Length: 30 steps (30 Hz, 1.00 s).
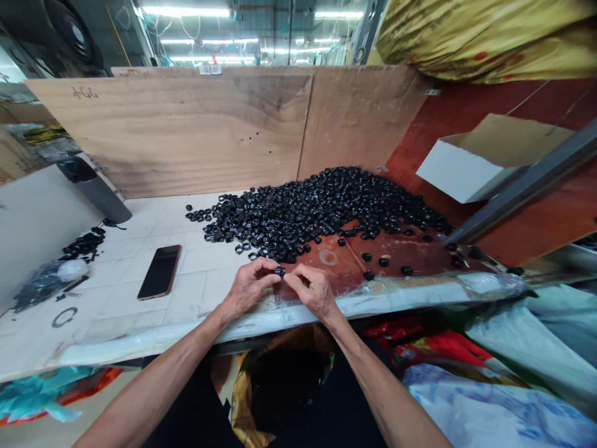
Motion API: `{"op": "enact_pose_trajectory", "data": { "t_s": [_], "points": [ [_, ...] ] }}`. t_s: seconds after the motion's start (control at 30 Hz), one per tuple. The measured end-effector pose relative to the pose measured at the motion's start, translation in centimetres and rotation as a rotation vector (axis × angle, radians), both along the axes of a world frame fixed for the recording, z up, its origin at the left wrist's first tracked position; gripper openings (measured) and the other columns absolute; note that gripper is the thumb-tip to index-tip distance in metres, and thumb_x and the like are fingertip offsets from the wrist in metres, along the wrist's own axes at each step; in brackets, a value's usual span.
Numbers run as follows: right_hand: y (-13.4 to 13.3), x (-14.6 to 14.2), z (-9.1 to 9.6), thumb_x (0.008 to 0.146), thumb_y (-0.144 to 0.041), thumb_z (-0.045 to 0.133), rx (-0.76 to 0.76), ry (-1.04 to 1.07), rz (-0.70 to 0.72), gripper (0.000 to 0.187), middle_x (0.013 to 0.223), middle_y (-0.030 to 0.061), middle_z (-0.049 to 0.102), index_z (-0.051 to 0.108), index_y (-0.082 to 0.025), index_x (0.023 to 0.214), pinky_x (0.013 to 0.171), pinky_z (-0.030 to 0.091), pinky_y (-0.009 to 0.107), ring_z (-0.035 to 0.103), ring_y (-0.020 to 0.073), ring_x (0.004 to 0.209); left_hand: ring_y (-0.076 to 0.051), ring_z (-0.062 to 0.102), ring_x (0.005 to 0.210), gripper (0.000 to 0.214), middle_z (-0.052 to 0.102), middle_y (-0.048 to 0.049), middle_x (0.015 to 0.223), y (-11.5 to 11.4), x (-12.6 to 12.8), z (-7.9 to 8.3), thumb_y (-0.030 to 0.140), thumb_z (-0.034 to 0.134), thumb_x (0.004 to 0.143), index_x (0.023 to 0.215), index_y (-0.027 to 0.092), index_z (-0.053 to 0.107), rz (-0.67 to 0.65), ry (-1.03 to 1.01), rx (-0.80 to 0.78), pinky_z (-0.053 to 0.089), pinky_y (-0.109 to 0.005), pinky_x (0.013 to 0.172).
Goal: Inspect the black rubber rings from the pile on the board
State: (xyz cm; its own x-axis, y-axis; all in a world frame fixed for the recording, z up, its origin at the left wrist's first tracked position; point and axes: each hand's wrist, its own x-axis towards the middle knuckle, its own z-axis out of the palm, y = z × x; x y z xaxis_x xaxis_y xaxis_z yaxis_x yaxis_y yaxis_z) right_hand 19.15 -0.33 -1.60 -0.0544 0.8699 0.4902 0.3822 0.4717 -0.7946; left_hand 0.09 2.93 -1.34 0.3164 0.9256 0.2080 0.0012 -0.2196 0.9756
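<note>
phone [159,272]: one smooth dark rectangle, flat on the pale tabletop [116,274].
your left hand [252,287]: pinching the black part [280,271].
black part: one, small, glossy, between your hands.
your right hand [312,290]: narrow at the part's right end; its grip cannot be told.
black heap [317,202]: hard hexagonal rings, too many to count, beyond your hands.

Clock centred on the small part [279,272] between left hand [252,286] and right hand [313,290], near table [193,295] front edge. Phone [160,272] on table, 9 o'clock; bottle [99,191], 10, farther off. Pile of parts [321,202], 1 o'clock, before back panel [196,134]. Box [459,169], 2. Sack [243,398], 6, below table edge.
</note>
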Motion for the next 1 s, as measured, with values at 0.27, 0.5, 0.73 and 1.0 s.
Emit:
{"op": "enact_pose_trajectory", "data": {
  "t_s": [0.27,0.5,0.73,1.0],
  "points": [
    [0.0,-0.4,-0.7,0.099,-0.028,0.053,0.098,-0.076,0.017,0.026,0.071,0.0022,0.064,0.067,-0.019,0.079,0.068,0.047,0.027,0.06,0.0154,0.066,-0.018,0.066,0.086,0.025,0.073,-0.0043,0.091,-0.7,-0.1,1.1,0.032,0.084,0.074,0.09,0.016,0.073,-0.076,0.0,-0.028,0.054,-0.03,0.083],
    [-4.0,-0.8,-0.4,0.1,-0.031,0.053,0.09,0.001,0.004,0.022,0.092,0.0072,0.071,0.068,-0.018,0.109,0.074,0.053,0.028,0.067,0.0185,0.08,-0.015,0.065,0.077,0.026,0.072,-0.0019,0.085,-3.5,-0.3,2.3,0.029,0.083,0.074,0.093,0.016,0.07,-0.159,-0.031,-0.168,0.052,-0.028,0.076],
    [-7.5,-2.3,-0.2,0.097,-0.031,0.054,0.012,0.032,0.05,0.019,0.085,0.0059,0.068,0.068,-0.019,0.102,0.071,0.052,0.029,0.065,0.0184,0.075,-0.015,0.066,0.076,0.031,0.074,-0.0022,0.084,-7.6,-1.6,1.6,0.033,0.087,0.072,0.092,0.015,0.072,-0.075,-0.086,-0.298,0.053,-0.028,0.077],
    [-9.9,-3.4,-0.7,0.095,-0.038,0.057,-0.217,0.162,0.082,0.02,0.078,0.0028,0.066,0.066,-0.019,0.098,0.062,0.049,0.027,0.062,0.0156,0.063,-0.016,0.066,0.075,0.034,0.075,-0.0031,0.084,-10.6,-2.3,0.8,0.038,0.087,0.073,0.094,0.016,0.071,0.005,-0.089,-0.312,0.052,-0.027,0.073]
  ]
}}
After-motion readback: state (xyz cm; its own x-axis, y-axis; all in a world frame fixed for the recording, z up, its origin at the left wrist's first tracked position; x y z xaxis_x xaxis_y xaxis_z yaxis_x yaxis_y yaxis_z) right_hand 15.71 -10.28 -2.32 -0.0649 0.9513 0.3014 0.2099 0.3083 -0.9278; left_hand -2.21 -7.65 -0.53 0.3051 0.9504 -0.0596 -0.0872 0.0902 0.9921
